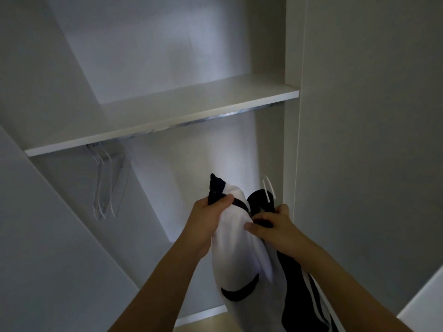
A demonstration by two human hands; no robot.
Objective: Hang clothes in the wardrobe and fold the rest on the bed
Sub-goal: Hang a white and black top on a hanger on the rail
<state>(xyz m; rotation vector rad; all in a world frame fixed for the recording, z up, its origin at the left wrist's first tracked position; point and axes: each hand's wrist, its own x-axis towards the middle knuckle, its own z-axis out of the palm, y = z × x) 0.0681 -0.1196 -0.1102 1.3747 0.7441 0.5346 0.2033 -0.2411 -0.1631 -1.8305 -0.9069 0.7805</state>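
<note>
Both hands, left (211,212) and right (271,224), grip the jacket (239,255) on its hanger (268,188) below the rail (191,122), likely straightening it for hanging.

Both bare forearms reach up and forward, converging at the garment (239,248). Left hand (211,212) on the garment's left side near its top, fingers curled round a bunch of fabric, thumb over the front. Right hand (271,224) on its right side, slightly lower, thumb and fingers pinching the dark collar edge.
</note>
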